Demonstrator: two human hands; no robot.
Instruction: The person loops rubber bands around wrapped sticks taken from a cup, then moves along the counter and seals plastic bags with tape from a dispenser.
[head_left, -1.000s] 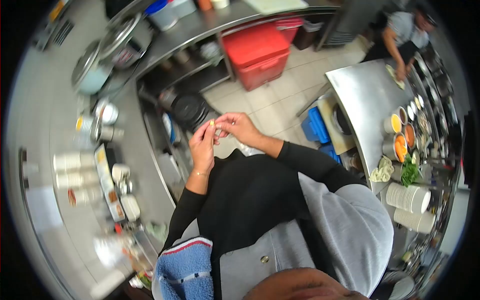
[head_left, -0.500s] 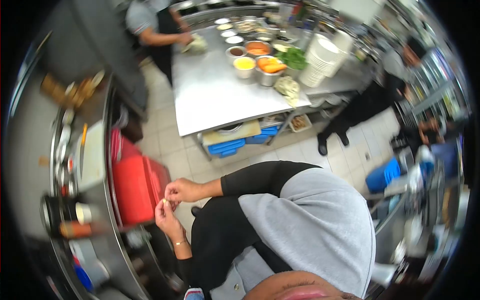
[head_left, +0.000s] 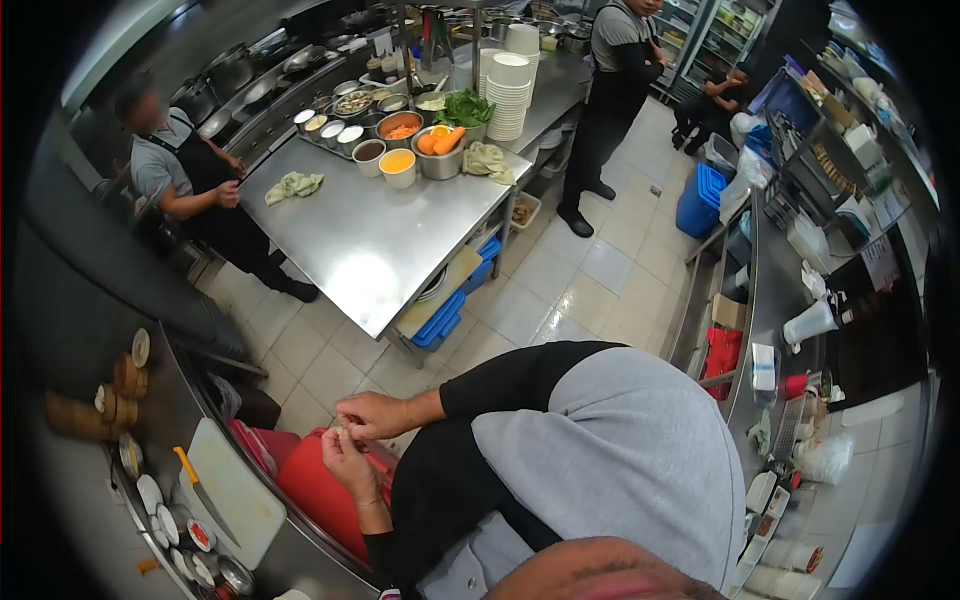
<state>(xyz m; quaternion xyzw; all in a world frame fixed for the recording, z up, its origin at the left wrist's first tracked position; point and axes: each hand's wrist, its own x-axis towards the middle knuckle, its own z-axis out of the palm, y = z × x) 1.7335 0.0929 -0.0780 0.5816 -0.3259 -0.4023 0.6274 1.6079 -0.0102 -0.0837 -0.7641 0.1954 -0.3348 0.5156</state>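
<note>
My left hand (head_left: 350, 466), with a thin bracelet at the wrist, is raised in front of the body at lower left. Its fingers are pinched together. My right hand (head_left: 372, 414) meets it from above and to the right, fingers curled in and fingertips touching those of the left. Something tiny and pale shows between the fingertips, too small to name. Below both hands is a red bin (head_left: 318, 485), partly under the steel counter (head_left: 300, 530).
A steel table (head_left: 345, 240) bears food containers, carrots, greens, cloths and stacked bowls. One person (head_left: 205, 180) stands at its left, another (head_left: 612, 100) beyond it; a third (head_left: 712, 105) is farther back. A knife (head_left: 205, 490) lies on a cutting board (head_left: 235, 485) at left.
The view has swung right, bringing the steel table to the middle and the red bin under my hands. Both hands stay together at the fingertips. The person by the table has let go of a cloth.
</note>
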